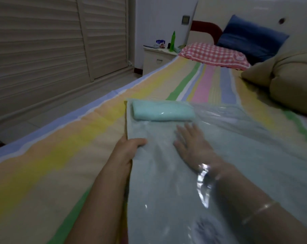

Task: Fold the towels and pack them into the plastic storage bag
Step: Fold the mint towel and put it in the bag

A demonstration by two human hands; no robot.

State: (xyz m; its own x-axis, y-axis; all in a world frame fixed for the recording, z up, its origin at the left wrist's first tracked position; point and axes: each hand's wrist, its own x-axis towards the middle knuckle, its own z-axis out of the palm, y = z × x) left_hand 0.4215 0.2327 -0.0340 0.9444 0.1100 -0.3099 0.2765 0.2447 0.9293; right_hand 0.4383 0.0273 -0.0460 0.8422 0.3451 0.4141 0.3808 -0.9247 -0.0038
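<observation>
A clear plastic storage bag (166, 182) lies flat on the striped bed (43, 164). Inside it, at its far end, sits a folded mint-green towel (162, 110). My right hand (191, 141) is inside the bag, fingers straight and flat, its fingertips just short of the towel. My left hand (129, 147) grips the bag's left edge from outside, thumb on top of the plastic.
A beige duvet (290, 85) is bunched at the right. A red checked pillow (214, 55) and a blue pillow (251, 39) lie at the head of the bed. A nightstand (156, 59) with a green bottle (172, 41) stands at the far left. Louvered wardrobe doors line the left wall.
</observation>
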